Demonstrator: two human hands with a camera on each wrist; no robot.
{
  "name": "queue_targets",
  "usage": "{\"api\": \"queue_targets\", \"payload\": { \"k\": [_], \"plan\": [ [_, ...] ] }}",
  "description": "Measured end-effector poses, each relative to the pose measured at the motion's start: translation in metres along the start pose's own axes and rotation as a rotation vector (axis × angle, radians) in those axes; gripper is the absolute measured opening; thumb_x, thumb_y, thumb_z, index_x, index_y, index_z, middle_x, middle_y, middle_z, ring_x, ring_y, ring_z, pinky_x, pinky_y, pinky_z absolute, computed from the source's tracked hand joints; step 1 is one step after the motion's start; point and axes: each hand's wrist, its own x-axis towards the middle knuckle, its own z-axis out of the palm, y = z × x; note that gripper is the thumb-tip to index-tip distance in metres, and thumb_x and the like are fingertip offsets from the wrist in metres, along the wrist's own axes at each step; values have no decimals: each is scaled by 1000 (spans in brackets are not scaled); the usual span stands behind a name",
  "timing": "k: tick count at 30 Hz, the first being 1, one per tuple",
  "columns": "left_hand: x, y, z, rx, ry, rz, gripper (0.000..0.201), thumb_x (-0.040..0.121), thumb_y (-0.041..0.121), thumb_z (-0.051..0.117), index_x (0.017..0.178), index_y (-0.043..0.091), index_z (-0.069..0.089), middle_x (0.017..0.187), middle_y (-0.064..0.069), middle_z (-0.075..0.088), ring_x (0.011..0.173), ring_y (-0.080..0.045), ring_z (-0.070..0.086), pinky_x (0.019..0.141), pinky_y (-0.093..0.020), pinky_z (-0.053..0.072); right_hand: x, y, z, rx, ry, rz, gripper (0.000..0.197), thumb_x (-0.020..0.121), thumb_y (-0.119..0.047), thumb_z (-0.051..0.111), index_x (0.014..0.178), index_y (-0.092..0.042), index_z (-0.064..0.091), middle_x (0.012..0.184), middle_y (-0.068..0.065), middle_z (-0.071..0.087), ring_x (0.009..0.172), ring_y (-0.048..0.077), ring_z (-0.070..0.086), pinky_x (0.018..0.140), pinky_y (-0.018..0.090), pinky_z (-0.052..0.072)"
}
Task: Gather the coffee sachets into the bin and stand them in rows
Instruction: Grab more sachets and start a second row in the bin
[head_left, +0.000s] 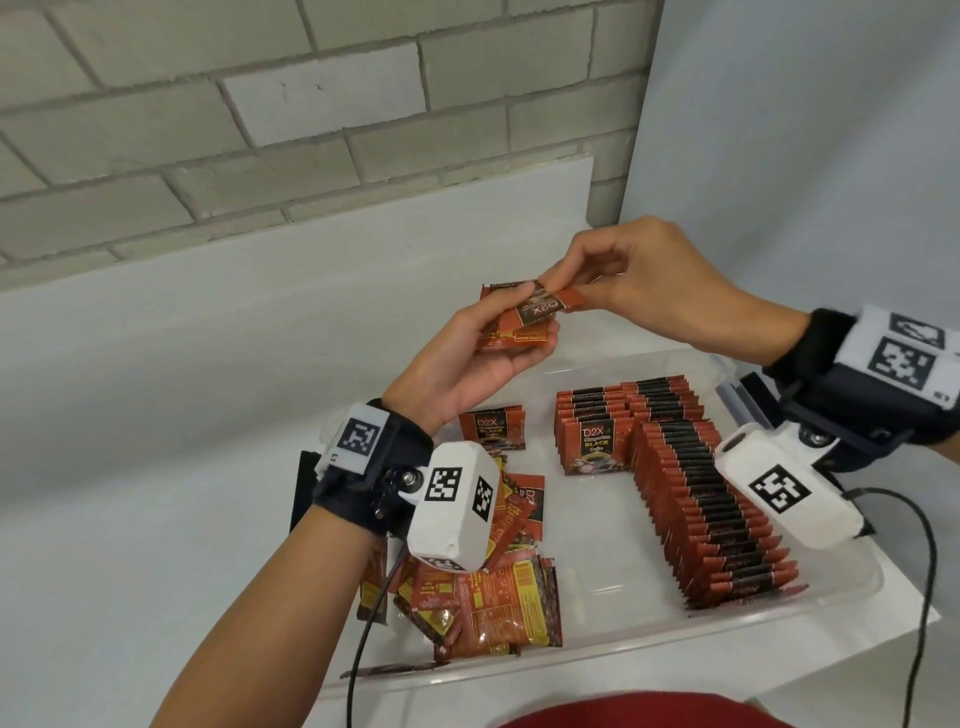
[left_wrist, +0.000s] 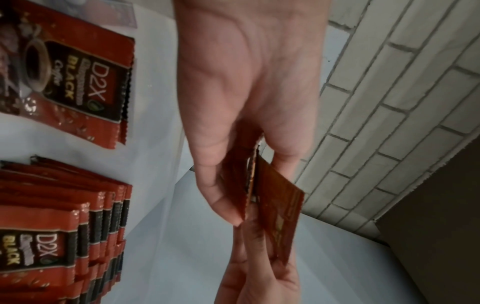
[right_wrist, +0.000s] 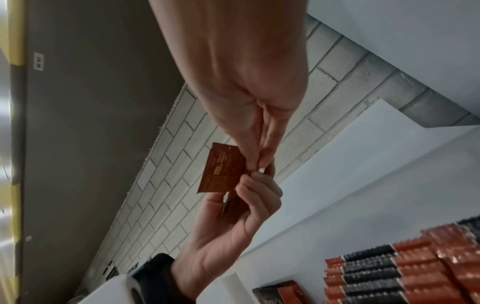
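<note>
Here both hands are raised above the back edge of the clear bin (head_left: 841, 597). The left hand (head_left: 467, 364) is palm up, fingers curled around a small stack of red coffee sachets (head_left: 519, 332). The right hand (head_left: 639, 280) pinches one sachet (head_left: 545, 304) at the top of that stack between thumb and fingertips; that sachet lies across the stack, still touching it. From the left wrist view the left hand (left_wrist: 246, 92) shows thumb and fingers closed on the sachets' edges, and the right hand's fingers (left_wrist: 259, 267) meet them from the far side. From the right wrist view the right hand (right_wrist: 246, 92) has fingertips tight on a sachet's corner.

Inside the bin, along its right side, a long row of sachets (head_left: 711, 514) stands on edge, packed close. Toward the bin's back, shorter rows (head_left: 623, 415) stand just beside the long row. One sachet (head_left: 491, 428) lies flat, face up, near the bin's back left. At the bin's front left a loose pile of sachets (head_left: 493, 597) lies jumbled, partly under the left wrist camera (head_left: 452, 504). The bin sits on a white table (head_left: 156, 441), near a white brick wall (head_left: 208, 104).
</note>
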Motion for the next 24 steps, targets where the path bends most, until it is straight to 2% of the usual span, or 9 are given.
{"api": "queue_targets", "payload": {
  "k": [3,6,8,11,13,14,18,22,24],
  "plan": [
    [0,1,-1,0,1,25,12,86,8,57,94,3,64,83,-8,70,74,-13,67,70,-25,57,-1,0,1,-1,-5,-2,13,81,-6,72,94,-9,74,100,0,73,91,8,70,86,16,53],
    [2,1,-2,12,14,64,18,87,9,57,104,4,61,90,-9,71,79,-14,70,68,-24,56,-2,0,0,53,-2,28,18,89,-3,63,100,-14,73,103,-5,70,98,1,66,81,12,52],
    [2,2,-2,-12,12,101,18,91,9,55,107,3,61,96,-12,70,86,-17,70,70,-26,56,-4,-1,3,144,46,87,21,95,-5,55,106,-14,70,104,-3,70,95,3,68,78,13,53],
    [3,4,-4,-46,1,165,18,95,10,51,109,4,62,104,-12,69,97,-21,67,79,-28,57,-8,-4,11,356,120,270,24,96,-26,55,112,-9,62,101,5,72,87,13,72,81,22,57],
    [3,4,-4,-36,-17,198,18,97,10,48,109,5,61,105,-11,68,99,-20,66,87,-29,55,-13,-6,17,402,70,358,39,89,-39,62,112,-8,58,99,8,72,84,16,72,80,26,58],
    [3,4,-4,-26,-25,209,18,98,10,47,108,5,61,105,-11,68,100,-20,66,90,-30,54,-15,-6,21,384,33,375,42,86,-40,66,111,-8,59,98,8,72,84,16,72,80,26,58],
    [3,3,-5,10,-44,231,19,99,10,46,106,5,62,103,-10,69,101,-22,66,96,-33,49,-19,-5,29,356,-50,406,33,83,-28,72,109,-9,66,100,9,72,80,13,67,74,25,57],
    [6,3,-7,-10,-41,250,18,95,4,49,107,3,61,108,-13,67,104,-23,64,100,-34,47,-15,-6,20,395,-4,416,13,83,-21,72,90,-10,68,93,9,71,75,10,65,71,24,56],
    [7,4,-8,-23,-33,248,19,93,1,49,109,1,60,109,-14,67,101,-22,65,100,-33,47,-12,-6,15,429,30,416,11,84,-19,71,89,-10,66,87,7,69,71,8,64,66,20,55]
  ]
}}
